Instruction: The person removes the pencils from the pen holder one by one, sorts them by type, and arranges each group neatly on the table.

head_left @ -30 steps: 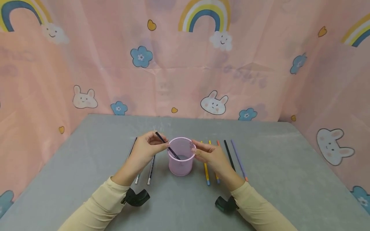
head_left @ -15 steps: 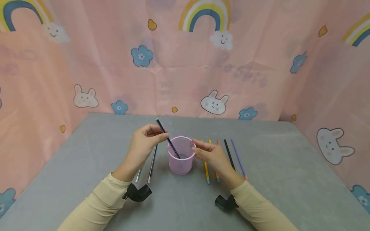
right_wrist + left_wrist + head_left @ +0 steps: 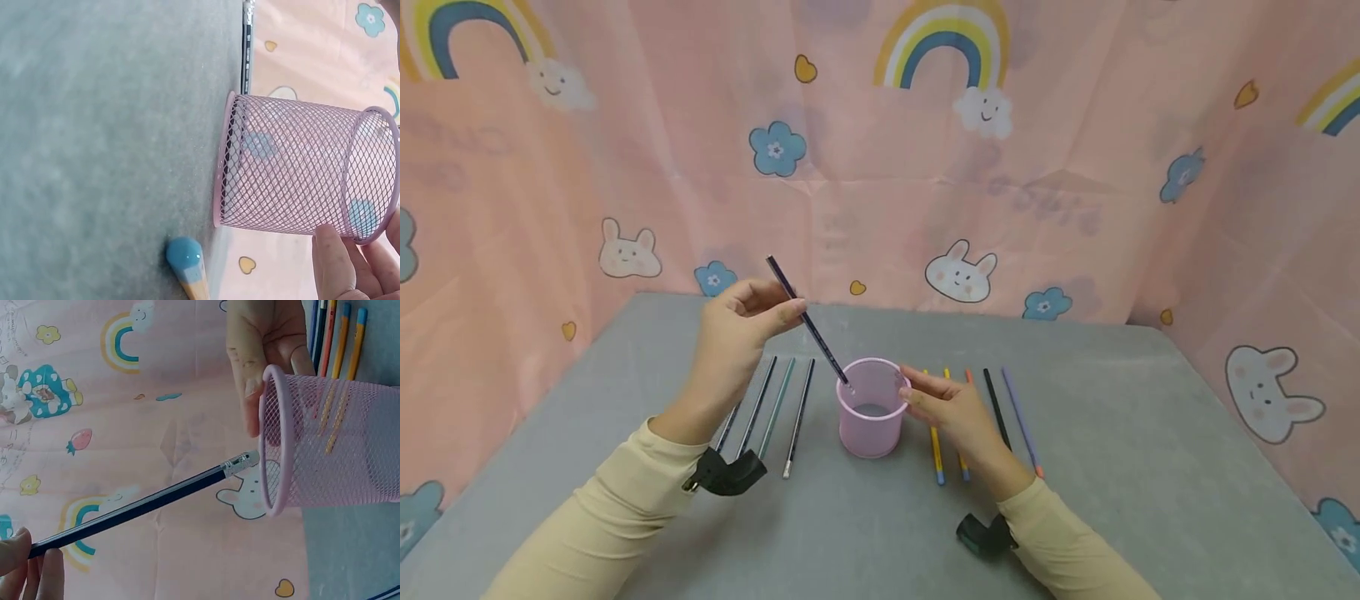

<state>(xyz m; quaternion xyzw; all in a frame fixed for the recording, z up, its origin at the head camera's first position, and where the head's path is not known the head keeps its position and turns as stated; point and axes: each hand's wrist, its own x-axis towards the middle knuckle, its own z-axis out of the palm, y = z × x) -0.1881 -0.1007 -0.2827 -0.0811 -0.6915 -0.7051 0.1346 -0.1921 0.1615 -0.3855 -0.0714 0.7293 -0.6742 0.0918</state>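
My left hand (image 3: pixel 730 350) pinches a dark pencil (image 3: pixel 808 323) near its upper end, above and left of the pink mesh pencil cup (image 3: pixel 870 435). The pencil slants down to the right. In the left wrist view, its white eraser (image 3: pixel 253 456) is at the cup's mouth. My right hand (image 3: pixel 951 412) holds the cup's rim at its right side, thumb and fingers on the edge, as the right wrist view also shows. The cup stands upright on the table, and I see no pencil lying inside it.
Left of the cup lie several dark pencils and a teal pencil (image 3: pixel 777 408), partly behind my left wrist. To the right are yellow pencils (image 3: pixel 937 454), an orange one, a black pencil (image 3: pixel 996 404) and a purple pencil (image 3: pixel 1021 417). A pink patterned cloth (image 3: pixel 850 208) surrounds the grey table (image 3: pixel 1150 467).
My left hand has risen and moved left, drawing the pencil up from inside the cup to its mouth. The right hand and cup have stayed in place.
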